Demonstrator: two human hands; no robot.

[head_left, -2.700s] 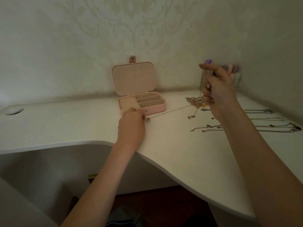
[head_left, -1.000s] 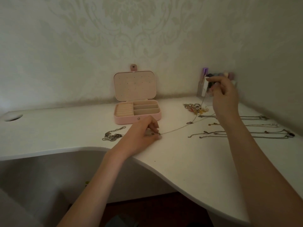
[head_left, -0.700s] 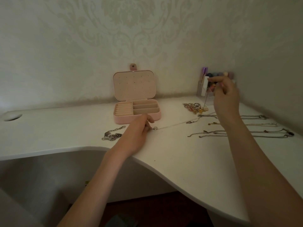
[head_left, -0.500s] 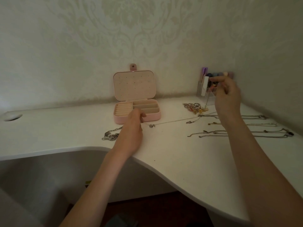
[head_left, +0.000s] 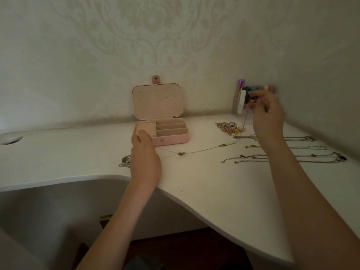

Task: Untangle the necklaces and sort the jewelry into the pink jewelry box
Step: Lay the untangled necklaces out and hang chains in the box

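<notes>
The pink jewelry box (head_left: pixel 171 140) stands open at the back of the white desk, its lid (head_left: pixel 157 100) upright. My left hand (head_left: pixel 145 158) lies just in front of the box's left corner, fingers curled on one end of a thin necklace (head_left: pixel 202 150). The chain runs right across the desk, with a small pendant (head_left: pixel 181 153) on it, and rises to my right hand (head_left: pixel 267 115), which pinches the other end above the desk. A tangled jewelry pile (head_left: pixel 229 128) lies under that hand.
Several straightened necklaces (head_left: pixel 303 147) lie in rows at the right. A bunched chain (head_left: pixel 124 162) sits left of my left hand. A clear organizer (head_left: pixel 241 104) with cosmetics stands in the back corner. The desk's curved front edge (head_left: pixel 109 177) and a cable hole (head_left: pixel 10 139) lie left.
My left hand slid back and left toward the box's front corner, dragging the chain end and pendant with it. My right hand stayed raised, holding the other end.
</notes>
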